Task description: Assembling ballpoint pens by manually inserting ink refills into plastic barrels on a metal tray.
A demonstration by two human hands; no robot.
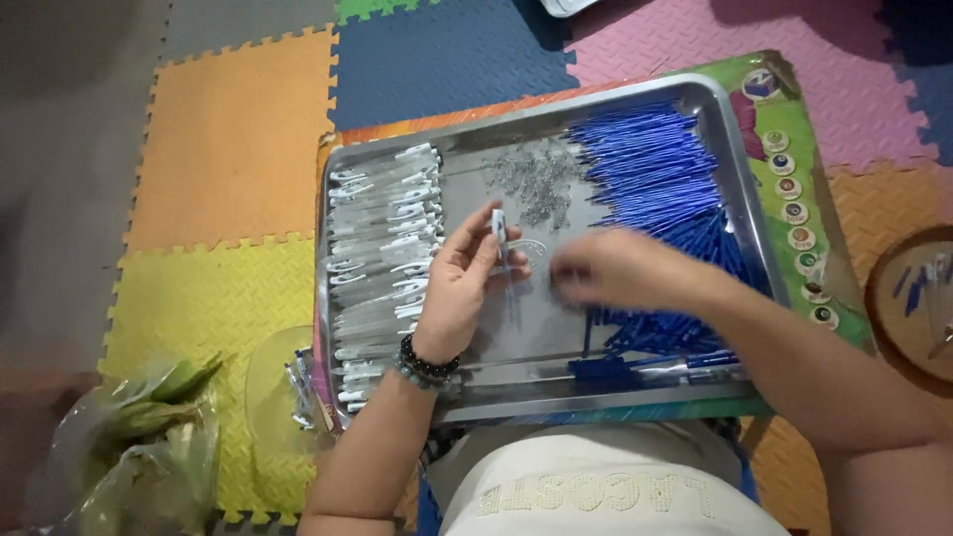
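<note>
A metal tray (516, 392) rests on a low, colourful table in front of me. In it lie a row of clear pen barrels with white clips (382, 248) on the left, a heap of small metal springs (536, 179) at the middle back, and a big pile of blue pen refills (660, 189) on the right. My left hand (462, 288), with a beaded bracelet on the wrist, holds a pen part (499, 233) upright between its fingers. My right hand (615, 268) is blurred by motion. It hovers over the tray just right of the left hand; I cannot tell if it holds anything.
Foam floor tiles in orange, yellow, blue and pink surround the table. A clear plastic bag with green contents (149, 437) lies at the lower left. A clear container with pens (288, 397) sits beside the tray's left edge. A round wooden tray (918, 298) is at the right.
</note>
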